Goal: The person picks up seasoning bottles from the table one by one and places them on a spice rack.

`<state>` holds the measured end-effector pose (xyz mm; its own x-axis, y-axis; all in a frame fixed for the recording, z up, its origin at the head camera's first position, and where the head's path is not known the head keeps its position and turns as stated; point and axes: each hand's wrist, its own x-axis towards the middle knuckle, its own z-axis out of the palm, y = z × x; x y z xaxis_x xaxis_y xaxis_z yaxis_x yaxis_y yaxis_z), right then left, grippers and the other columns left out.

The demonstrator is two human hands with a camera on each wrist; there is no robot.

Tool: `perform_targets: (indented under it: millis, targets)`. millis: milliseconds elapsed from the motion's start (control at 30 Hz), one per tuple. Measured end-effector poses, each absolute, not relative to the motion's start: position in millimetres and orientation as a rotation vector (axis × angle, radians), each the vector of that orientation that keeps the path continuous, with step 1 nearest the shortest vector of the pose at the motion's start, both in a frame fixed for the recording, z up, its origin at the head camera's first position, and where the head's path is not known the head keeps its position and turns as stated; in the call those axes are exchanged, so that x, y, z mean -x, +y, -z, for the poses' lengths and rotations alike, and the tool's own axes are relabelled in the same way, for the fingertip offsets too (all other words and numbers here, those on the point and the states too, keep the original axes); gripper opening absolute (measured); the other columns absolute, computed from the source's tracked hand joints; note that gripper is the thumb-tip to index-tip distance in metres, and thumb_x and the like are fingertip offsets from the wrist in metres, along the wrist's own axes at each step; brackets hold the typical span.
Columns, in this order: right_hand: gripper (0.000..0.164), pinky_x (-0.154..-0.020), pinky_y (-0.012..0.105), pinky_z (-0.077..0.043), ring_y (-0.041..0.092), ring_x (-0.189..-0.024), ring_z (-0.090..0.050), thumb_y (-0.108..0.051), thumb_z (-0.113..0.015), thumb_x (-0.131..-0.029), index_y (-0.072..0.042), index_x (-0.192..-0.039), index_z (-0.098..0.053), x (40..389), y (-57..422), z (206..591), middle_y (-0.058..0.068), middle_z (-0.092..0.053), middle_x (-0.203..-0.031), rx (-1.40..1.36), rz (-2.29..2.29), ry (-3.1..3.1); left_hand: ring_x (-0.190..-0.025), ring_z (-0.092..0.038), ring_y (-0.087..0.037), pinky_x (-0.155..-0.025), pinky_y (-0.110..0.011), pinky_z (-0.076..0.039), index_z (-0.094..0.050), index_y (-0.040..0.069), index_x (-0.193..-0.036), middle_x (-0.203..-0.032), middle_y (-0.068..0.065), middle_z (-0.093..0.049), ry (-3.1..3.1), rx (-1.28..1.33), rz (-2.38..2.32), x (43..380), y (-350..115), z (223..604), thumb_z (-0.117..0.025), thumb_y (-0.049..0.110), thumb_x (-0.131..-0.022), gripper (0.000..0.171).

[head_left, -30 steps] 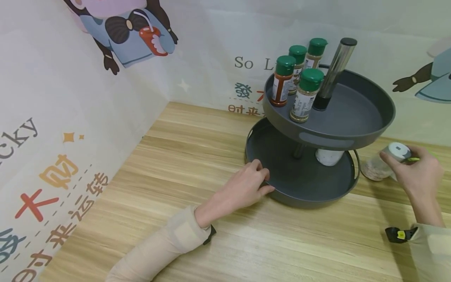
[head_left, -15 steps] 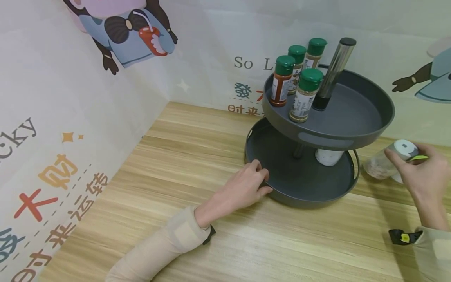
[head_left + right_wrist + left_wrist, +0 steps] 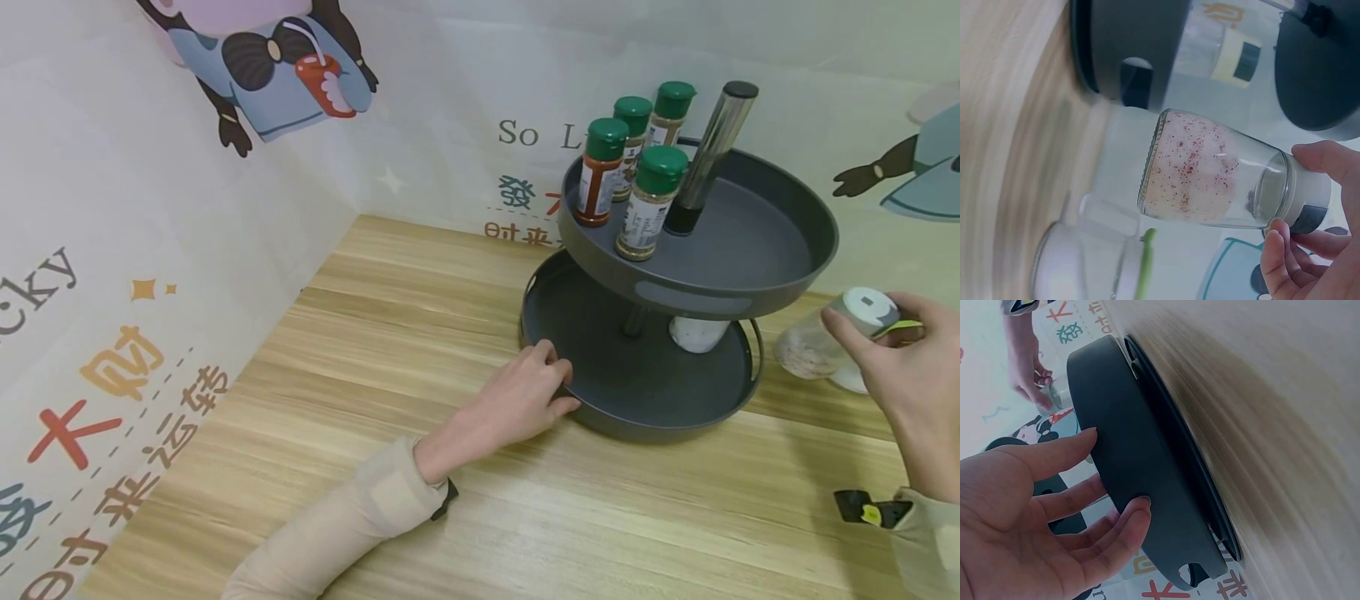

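Observation:
A two-tier dark grey round rack stands right of centre. On the near rim of its lower tray [image 3: 630,429], my left hand [image 3: 517,396] grips the edge; in the left wrist view some fingers of the left hand [image 3: 1066,519] press its outer wall while others go behind the rim. At far right, my right hand [image 3: 911,367] pinches a glass shaker jar [image 3: 821,342] by its pale lid [image 3: 1310,194]. The glass jar [image 3: 1204,175] leans, with white and reddish grains inside. A second white jar [image 3: 697,333] stands in the lower tray, partly hidden by the upper tier.
Several green-capped spice bottles [image 3: 648,200] stand on the upper tray [image 3: 765,225], left of its metal post [image 3: 716,150]. Behind the right hand are a white round object [image 3: 851,379] and a green strip [image 3: 1144,269]. A printed wall covering [image 3: 435,125] borders the wooden table [image 3: 390,317].
My right hand has moved right and slightly up with the shaker jar, away from the lower tray. More of the white round object shows behind it. My left hand stays at the rim.

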<state>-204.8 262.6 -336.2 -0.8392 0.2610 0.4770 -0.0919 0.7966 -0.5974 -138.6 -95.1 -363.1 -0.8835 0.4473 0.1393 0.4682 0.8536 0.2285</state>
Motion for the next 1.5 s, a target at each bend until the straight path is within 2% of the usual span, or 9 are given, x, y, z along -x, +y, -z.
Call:
perform_targets:
  millis: [133, 333, 500, 767, 933, 1133, 1267, 1367, 1500]
  targets:
    - [0.048, -0.042, 0.008, -0.028, -0.012, -0.051, -0.035, -0.029, -0.070, -0.079, 0.000, -0.116, -0.059, 202, 260, 332, -0.022, -0.040, -0.071, 0.086, -0.860, -2.400, -0.078, -0.047, -0.014, -0.066, -0.023, -0.044, -0.062, 0.012, -0.093, -0.094, -0.004, -0.048, -2.940, 0.731, 0.390, 139, -95, 364, -0.063, 0.035, -0.086, 0.025]
    - [0.048, -0.043, 0.008, -0.028, -0.010, -0.053, -0.037, -0.031, -0.070, -0.079, -0.003, -0.116, -0.060, 196, 252, 325, -0.021, -0.041, -0.075, 0.070, -0.869, -2.403, -0.078, -0.047, -0.014, -0.064, -0.023, -0.045, -0.062, 0.012, -0.094, -0.095, -0.004, -0.048, -2.944, 0.724, 0.386, 139, -95, 363, -0.063, 0.036, -0.086, 0.025]
    - [0.044, -0.047, 0.005, -0.030, -0.011, -0.052, -0.038, -0.026, -0.071, -0.078, -0.001, -0.113, -0.061, 190, 243, 321, -0.018, -0.044, -0.076, -0.015, -0.877, -2.372, -0.079, -0.047, -0.014, -0.064, -0.023, -0.045, -0.062, 0.012, -0.094, -0.095, -0.004, -0.048, -2.950, 0.725, 0.380, 138, -95, 363, -0.063, 0.036, -0.086, 0.025]
    - [0.045, -0.050, 0.004, -0.031, -0.011, -0.050, -0.040, -0.017, -0.078, -0.070, 0.001, -0.108, -0.064, 186, 228, 322, -0.020, -0.047, -0.075, -0.127, -0.930, -2.282, -0.079, -0.047, -0.014, -0.062, -0.024, -0.045, -0.062, 0.013, -0.094, -0.094, -0.003, -0.048, -2.943, 0.729, 0.381, 137, -94, 364, -0.062, 0.036, -0.086, 0.025]
    - [0.044, -0.054, 0.006, -0.033, -0.009, -0.053, -0.042, -0.021, -0.080, -0.068, -0.003, -0.106, -0.065, 185, 221, 325, -0.020, -0.049, -0.080, -0.145, -0.949, -2.288, -0.079, -0.047, -0.014, -0.062, -0.023, -0.045, -0.063, 0.013, -0.093, -0.094, -0.003, -0.049, -2.934, 0.735, 0.379, 137, -94, 365, -0.062, 0.036, -0.086, 0.024]
    - [0.041, -0.055, 0.007, -0.034, -0.008, -0.052, -0.043, -0.019, -0.081, -0.065, -0.004, -0.101, -0.068, 190, 212, 330, -0.020, -0.051, -0.072, -0.246, -0.971, -2.256, -0.080, -0.048, -0.014, -0.062, -0.023, -0.045, -0.063, 0.013, -0.094, -0.095, -0.004, -0.050, -2.929, 0.750, 0.382, 137, -94, 366, -0.062, 0.035, -0.087, 0.024]
    - [0.040, -0.055, 0.007, -0.035, -0.009, -0.052, -0.044, -0.017, -0.081, -0.064, -0.006, -0.100, -0.068, 193, 205, 333, -0.022, -0.051, -0.073, -0.309, -0.979, -2.246, -0.080, -0.049, -0.014, -0.062, -0.023, -0.045, -0.063, 0.013, -0.094, -0.096, -0.003, -0.050, -2.922, 0.755, 0.386, 137, -94, 366, -0.062, 0.035, -0.087, 0.023]
    - [0.037, -0.054, 0.006, -0.035, -0.008, -0.051, -0.046, -0.015, -0.081, -0.063, -0.007, -0.097, -0.068, 195, 202, 335, -0.021, -0.053, -0.073, -0.349, -1.007, -2.241, -0.080, -0.050, -0.014, -0.062, -0.023, -0.045, -0.064, 0.014, -0.094, -0.096, -0.003, -0.050, -2.915, 0.762, 0.391, 137, -93, 365, -0.062, 0.034, -0.087, 0.022]
    - [0.032, -0.053, 0.007, -0.036, -0.006, -0.050, -0.046, -0.012, -0.082, -0.062, -0.007, -0.090, -0.067, 198, 197, 338, -0.010, -0.056, -0.068, -0.415, -1.031, -2.214, -0.079, -0.050, -0.014, -0.061, -0.023, -0.045, -0.064, 0.014, -0.094, -0.095, -0.003, -0.051, -2.905, 0.765, 0.388, 136, -92, 365, -0.062, 0.034, -0.087, 0.022]
